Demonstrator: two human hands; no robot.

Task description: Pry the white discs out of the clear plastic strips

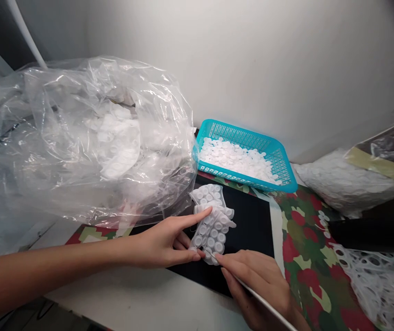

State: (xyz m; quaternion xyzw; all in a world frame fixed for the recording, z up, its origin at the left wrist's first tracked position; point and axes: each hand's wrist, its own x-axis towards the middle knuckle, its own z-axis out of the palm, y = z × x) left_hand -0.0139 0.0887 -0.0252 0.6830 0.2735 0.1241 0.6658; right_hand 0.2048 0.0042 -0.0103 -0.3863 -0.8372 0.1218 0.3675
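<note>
A translucent white sheet of round moulded pieces [214,232] lies partly folded on a black mat [252,225]. My left hand [169,241] comes in from the left and grips its left side, one finger stretched across the fold and the other fingertips at the lower edge. My right hand [259,280], at the sheet's near end, is closed round a slim tool with a long pale handle [262,301]. The tool's thin tip touches the sheet close to my left fingertips. I cannot make out the exact shape of that tip.
Behind the mat, a blue plastic basket [286,170] holds many loose white discs. A large clear plastic bag [62,138] with white pieces bulges at left. Right are another filled bag [349,179], punched-out sheet scraps [383,280] and a camouflage-patterned cover [307,271].
</note>
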